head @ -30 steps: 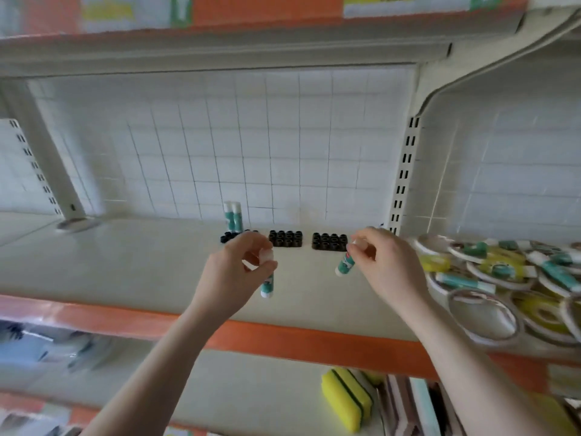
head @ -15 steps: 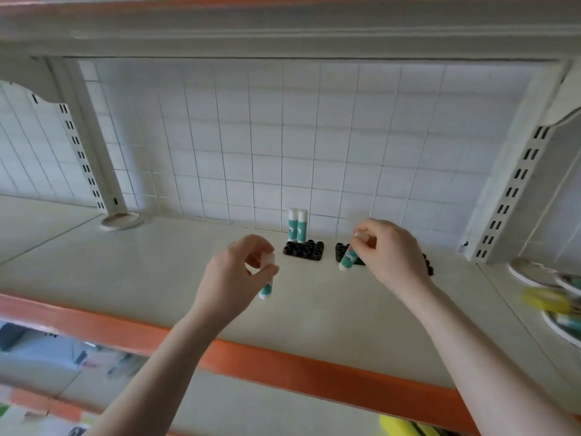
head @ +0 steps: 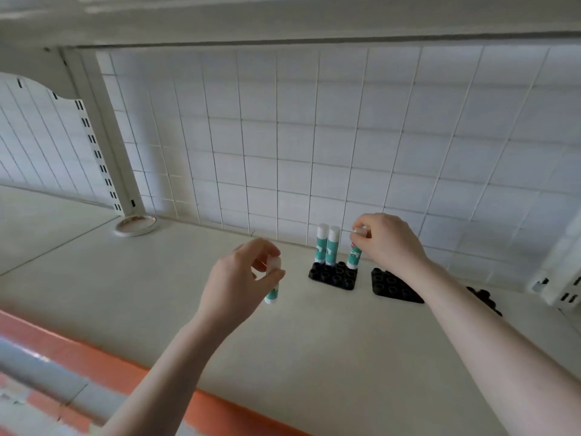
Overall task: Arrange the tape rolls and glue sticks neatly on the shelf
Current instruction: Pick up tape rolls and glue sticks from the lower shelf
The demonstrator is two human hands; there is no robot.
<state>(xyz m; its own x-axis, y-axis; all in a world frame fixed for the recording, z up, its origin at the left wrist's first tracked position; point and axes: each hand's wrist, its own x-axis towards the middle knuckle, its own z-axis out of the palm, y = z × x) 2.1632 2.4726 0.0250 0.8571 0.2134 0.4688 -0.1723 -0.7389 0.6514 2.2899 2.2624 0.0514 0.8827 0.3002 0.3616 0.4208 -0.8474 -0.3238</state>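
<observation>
Shelf (head: 157,309) of cream-painted metal with an orange front lip is seen from above, backed by a white grid panel (head: 314,136). A teal-and-white glue stick (head: 354,253) is pinched by its white cap between the curled fingertips of the right hand (head: 385,243); its long axis is nearly upright, cap up and tilted slightly toward 1 o'clock, and its base meets the back right socket of a black plastic socket holder (head: 334,275). Just beside it, at 9 o'clock, two more teal-and-white glue sticks (head: 327,247) stand upright in the back row of that holder, touching each other. A second teal-and-white stick (head: 273,289) is gripped at its cap by the thumb and curled fingers of the left hand (head: 239,281), hanging vertically, cap up, above the shelf at 9 o'clock from the holder; its middle is hidden by the thumb. A second black holder (head: 390,286) at 3 o'clock is partly covered by the right forearm, and a third dark piece (head: 484,298) beyond the arm is too hidden to make out. A white ring-shaped tape roll (head: 135,225) lies flat at 10 o'clock by the slotted upright.
</observation>
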